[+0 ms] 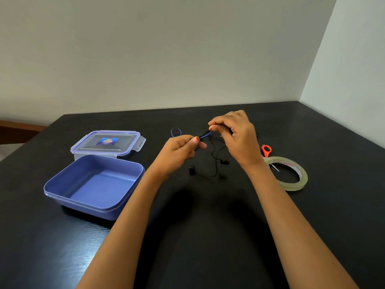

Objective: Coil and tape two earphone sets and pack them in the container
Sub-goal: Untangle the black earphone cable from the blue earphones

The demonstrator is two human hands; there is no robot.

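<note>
Above dark table (193, 222), left grip (183, 147) and right grip (237, 136) each pinch earphone cable (205, 134), short stretch between them.

Dark wood-grain surface (208, 226), pale wall (166, 49) behind. Orange-handled scissors (266, 150) lie flat at right, blades partly hidden. Far left, a brown strip (18, 130), perhaps furniture.

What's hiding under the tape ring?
Scissors. Their orange handle pokes out behind the tape roll, and a blade tip shows inside its hole. The stretch in between is covered by the roll's rim, so it cannot be seen.
</note>
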